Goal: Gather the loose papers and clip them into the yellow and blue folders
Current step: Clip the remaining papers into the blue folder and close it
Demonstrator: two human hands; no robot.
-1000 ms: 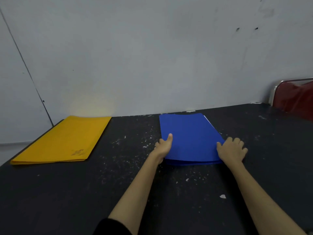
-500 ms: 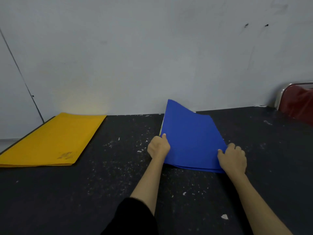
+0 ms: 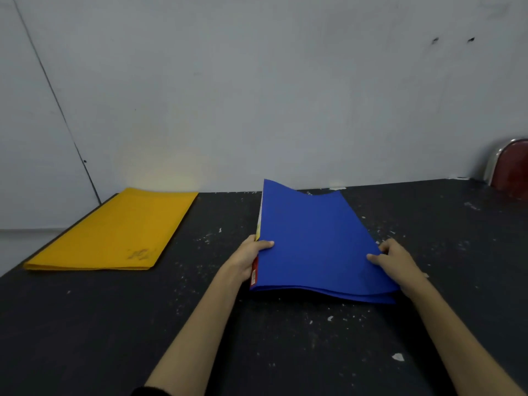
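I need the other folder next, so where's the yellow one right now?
In the head view, the yellow folder lies flat and closed at the table's far left corner by the wall, left of the blue folder and untouched.

1. This looks like a plain work room, maybe a simple office or a workshop.
2. A big black table (image 3: 114,324) fills the room. It has white specks and scratches on it.
3. Right behind the table is a bare grey wall (image 3: 257,81) with a few dark marks.
4. At the far right corner of the table stands a red chair (image 3: 511,172) with a shiny metal frame.
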